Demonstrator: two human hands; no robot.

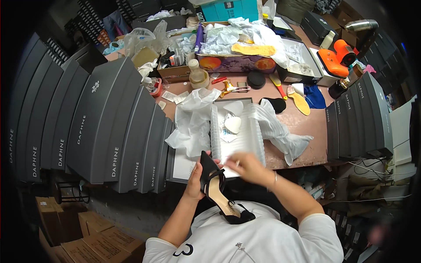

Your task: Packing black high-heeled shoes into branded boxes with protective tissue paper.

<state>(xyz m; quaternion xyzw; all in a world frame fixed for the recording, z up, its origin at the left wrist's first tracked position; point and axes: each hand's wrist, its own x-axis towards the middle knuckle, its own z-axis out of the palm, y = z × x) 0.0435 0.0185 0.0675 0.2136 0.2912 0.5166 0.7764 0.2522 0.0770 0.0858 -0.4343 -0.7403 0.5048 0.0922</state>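
My left hand (193, 186) is wrapped round the heel end of a black strappy women's shoe (214, 202), which has a beige insole and a small bow at the toe. Its toe points down toward my white shirt. Just right of the shoe's heel and strap is my right hand (252, 170), its fingers smeared by motion, so what they hold, if anything, does not show. Beyond both hands lies an opened shoebox (214, 142) lined with white ribbed padding, with small white packets (228, 136) inside. White tissue paper (191, 120) spills over its left side, and a white wrap (285, 138) over its right.
Tall rows of dark grey shoeboxes (98, 127) flank me on the left, with another row (357, 118) at the right. Behind the open box are a glass bottle (199, 78), a brush (278, 85), yellow insoles (300, 103) and an orange device (334, 63). Brown cartons (98, 245) stand at lower left.
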